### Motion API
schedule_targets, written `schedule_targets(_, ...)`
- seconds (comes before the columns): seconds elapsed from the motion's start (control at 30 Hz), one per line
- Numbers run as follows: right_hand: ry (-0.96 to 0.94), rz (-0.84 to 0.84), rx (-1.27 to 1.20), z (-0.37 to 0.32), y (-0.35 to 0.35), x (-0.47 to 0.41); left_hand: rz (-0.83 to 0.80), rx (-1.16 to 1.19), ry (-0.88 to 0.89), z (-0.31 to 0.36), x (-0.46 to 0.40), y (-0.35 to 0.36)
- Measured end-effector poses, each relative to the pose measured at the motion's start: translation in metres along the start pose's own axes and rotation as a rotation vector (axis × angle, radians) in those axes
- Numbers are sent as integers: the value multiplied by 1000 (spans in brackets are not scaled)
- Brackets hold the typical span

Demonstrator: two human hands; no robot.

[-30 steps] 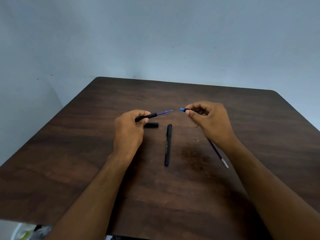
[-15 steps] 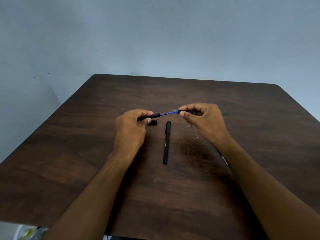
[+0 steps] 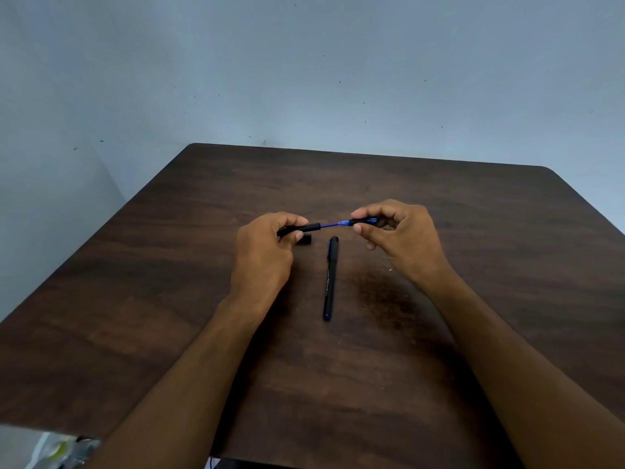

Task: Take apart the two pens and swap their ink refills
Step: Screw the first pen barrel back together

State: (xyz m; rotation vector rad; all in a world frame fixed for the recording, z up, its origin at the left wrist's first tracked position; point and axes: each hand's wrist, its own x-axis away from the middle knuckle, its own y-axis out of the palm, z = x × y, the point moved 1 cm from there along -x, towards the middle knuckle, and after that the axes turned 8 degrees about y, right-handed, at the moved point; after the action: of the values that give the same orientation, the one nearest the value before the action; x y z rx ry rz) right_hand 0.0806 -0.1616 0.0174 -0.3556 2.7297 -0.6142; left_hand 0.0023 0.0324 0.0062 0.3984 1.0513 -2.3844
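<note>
My left hand [image 3: 267, 252] grips a black pen barrel [image 3: 306, 228] from which a thin blue refill [image 3: 329, 225] sticks out to the right. My right hand [image 3: 402, 238] pinches a small black and blue tip piece [image 3: 363, 221] that sits over the refill's end. Both are held just above the dark wooden table [image 3: 473, 214]. A second, whole black pen [image 3: 330, 278] lies lengthwise on the table between my hands. A short black cap [image 3: 304, 239] lies on the table beside my left thumb. The loose refill seen before is hidden under my right forearm.
A plain blue-grey wall stands behind the table. Some pale clutter [image 3: 57, 450] shows below the table's near left edge. Bare tabletop spreads to the left, right and far side of my hands.
My right hand has moved left and brought the tip piece onto the end of the refill held by my left hand. The loose refill on the table became hidden by my right arm.
</note>
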Motion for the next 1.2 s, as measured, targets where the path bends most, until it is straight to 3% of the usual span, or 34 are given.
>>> schedule_targets(0.27, -32, -40, 23, 1, 10, 3, -26, 8, 131, 7, 4, 7)
schedule_targets(1.2, 27, -44, -3, 0, 10, 4, -48, 20, 151, 6, 4, 8)
